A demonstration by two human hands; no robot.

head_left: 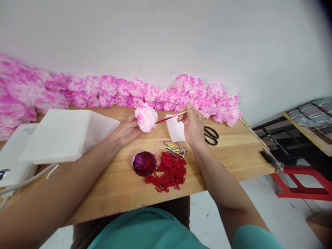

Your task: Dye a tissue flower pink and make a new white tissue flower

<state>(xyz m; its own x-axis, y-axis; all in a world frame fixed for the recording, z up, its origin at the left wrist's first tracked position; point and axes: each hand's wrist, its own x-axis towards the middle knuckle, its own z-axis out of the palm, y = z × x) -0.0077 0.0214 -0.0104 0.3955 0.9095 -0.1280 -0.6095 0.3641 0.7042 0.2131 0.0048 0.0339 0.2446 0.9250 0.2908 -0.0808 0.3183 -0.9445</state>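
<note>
My left hand (130,130) holds a round paper flower (146,117), mostly white with pink touches, from its left side. Between the closed fingers of my right hand (192,123) is a thin stick (169,117), pale at the held end and stained deep pink toward its tip. That tip meets the flower's right edge; whether it touches cannot be told. Below the flower stands a dark bowl (150,165) with red-purple liquid and a purple lump in it. Beside the bowl lies a heap of red yarn (169,171), with several coloured threads (174,148) just above.
Pink-and-white paper flowers (136,88) line the wall along the table's back. White sheets (174,129) and black-handled scissors (211,135) lie near my right hand. White paper stacks (59,135) rest over a white device at left. A red stool (303,181) stands right.
</note>
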